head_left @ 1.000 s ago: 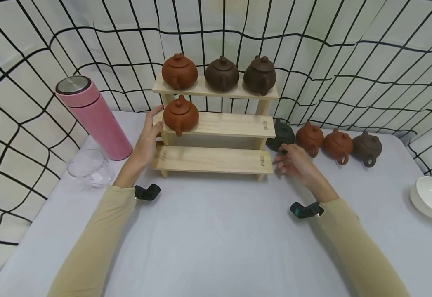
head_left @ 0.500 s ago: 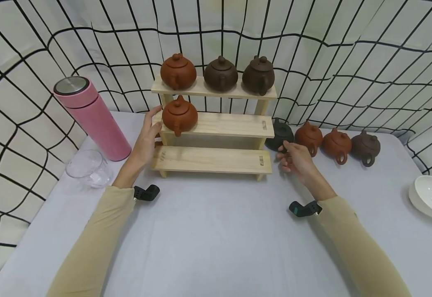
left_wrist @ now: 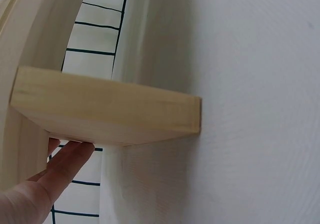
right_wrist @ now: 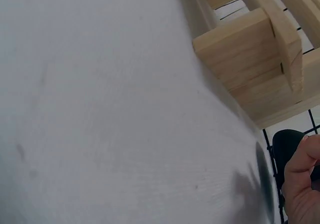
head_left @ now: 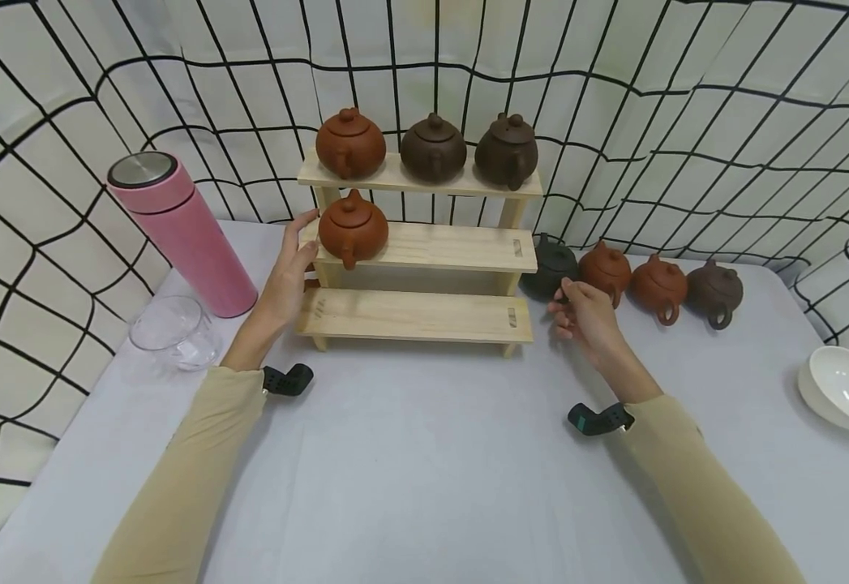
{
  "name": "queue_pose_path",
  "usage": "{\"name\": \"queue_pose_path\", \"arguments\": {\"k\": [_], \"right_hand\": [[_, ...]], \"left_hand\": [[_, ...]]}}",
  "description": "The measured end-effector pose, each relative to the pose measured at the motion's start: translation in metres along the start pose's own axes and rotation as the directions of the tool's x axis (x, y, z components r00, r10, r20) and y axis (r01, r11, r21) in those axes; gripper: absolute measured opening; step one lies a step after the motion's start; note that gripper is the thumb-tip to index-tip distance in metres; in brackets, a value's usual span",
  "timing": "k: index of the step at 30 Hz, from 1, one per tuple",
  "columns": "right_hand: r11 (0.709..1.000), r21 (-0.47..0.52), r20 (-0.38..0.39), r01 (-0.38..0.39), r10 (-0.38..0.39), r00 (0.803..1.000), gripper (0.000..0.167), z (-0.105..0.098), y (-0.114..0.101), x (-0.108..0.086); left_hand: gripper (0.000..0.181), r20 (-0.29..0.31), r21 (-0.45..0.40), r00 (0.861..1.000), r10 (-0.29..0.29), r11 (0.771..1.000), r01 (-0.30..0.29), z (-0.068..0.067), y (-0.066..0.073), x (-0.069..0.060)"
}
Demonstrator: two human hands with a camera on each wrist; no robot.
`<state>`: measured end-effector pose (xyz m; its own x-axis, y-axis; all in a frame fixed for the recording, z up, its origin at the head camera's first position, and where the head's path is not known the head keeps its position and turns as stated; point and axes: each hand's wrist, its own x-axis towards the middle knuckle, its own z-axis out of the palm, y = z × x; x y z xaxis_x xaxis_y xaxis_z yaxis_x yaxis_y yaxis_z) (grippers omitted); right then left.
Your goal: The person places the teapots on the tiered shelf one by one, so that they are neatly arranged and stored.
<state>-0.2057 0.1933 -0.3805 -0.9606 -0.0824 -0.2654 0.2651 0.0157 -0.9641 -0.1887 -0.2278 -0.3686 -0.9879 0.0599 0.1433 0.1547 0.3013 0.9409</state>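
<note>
My left hand (head_left: 285, 272) holds the left end of the three-tier wooden display stand (head_left: 460, 246), by the middle shelf. Its fingers (left_wrist: 65, 171) reach round the end board. At the right end of the stand, my right hand (head_left: 590, 318) pinches the handle of a dark greenish-black teapot (head_left: 546, 268); the fingers hide most of the handle. In the right wrist view this dark teapot (right_wrist: 286, 143) is partly cut off at the edge. A reddish-brown teapot (head_left: 353, 227) sits at the left of the middle shelf.
On the top shelf stand a reddish teapot (head_left: 351, 144) and two dark brown teapots (head_left: 434, 150). Right of my hand are two reddish teapots (head_left: 604, 272) and a brown one (head_left: 714, 290). A white bowl (head_left: 843, 389), pink flask (head_left: 183, 235) and glass cup (head_left: 176, 328) flank the table.
My right hand has shifted slightly to the right, its thumb and forefinger closing together at the dark teapot's handle. The dark teapot now looks turned a little. The left hand stays put.
</note>
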Motion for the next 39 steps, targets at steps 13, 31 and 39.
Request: {"name": "queue_pose_path", "arguments": {"k": [13,31,39], "right_hand": [[0.986,0.016,-0.026,0.164,-0.164,0.986,0.033,-0.004,-0.032,-0.018],[0.949,-0.11,0.027,0.296,-0.295,0.955,0.038,-0.009,-0.058,-0.085],[0.946,-0.138,0.131,0.293,-0.276,0.952,0.034,0.014,-0.061,-0.099]], "left_hand": [[0.06,0.001,0.0,1.0,-0.008,1.0,0.008,0.0,0.001,0.0],[0.06,-0.013,0.007,1.0,-0.004,1.0,0.004,-0.002,-0.002,-0.001],[0.06,-0.007,0.008,1.0,0.015,1.0,-0.015,-0.001,0.0,0.001]]}}
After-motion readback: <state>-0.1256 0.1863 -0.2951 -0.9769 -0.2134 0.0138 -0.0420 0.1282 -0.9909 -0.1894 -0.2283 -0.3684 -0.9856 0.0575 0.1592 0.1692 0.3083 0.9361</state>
